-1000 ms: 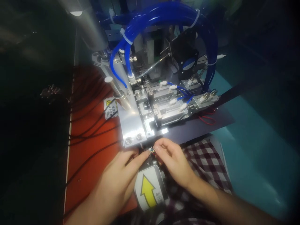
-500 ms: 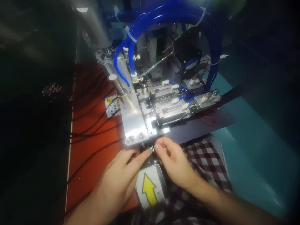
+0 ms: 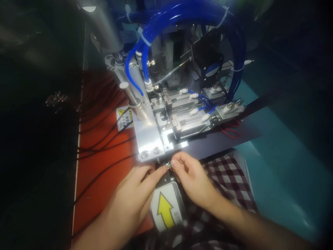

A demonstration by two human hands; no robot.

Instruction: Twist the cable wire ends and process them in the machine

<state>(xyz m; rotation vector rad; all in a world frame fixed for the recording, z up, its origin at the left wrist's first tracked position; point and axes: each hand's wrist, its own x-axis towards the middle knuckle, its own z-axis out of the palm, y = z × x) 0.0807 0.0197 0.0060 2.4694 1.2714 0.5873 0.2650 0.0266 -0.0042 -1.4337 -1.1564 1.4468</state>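
Observation:
Thin coloured wires (image 3: pixel 169 166) show between my fingertips, just below the front edge of the metal machine plate (image 3: pixel 151 140). My left hand (image 3: pixel 135 187) is closed, its thumb and forefinger pinching the wires from the left. From the right, my right hand (image 3: pixel 191 173) meets it, thumb and forefinger pressed together on the wire ends. The tips of both hands almost touch. My fingers cover most of the wires, so their number cannot be told.
Blue air hoses (image 3: pixel 187 15) arch over the machine's slides and cylinders (image 3: pixel 191 121). Several black cables (image 3: pixel 104 170) cross the orange surface (image 3: pixel 104 201) on the left. A white plate with a yellow arrow (image 3: pixel 165 208) sits under my hands. Checkered cloth (image 3: pixel 231 180) lies at the right.
Both hands stay in nearly the same place, still pinching the wires. The whole view has shifted very slightly.

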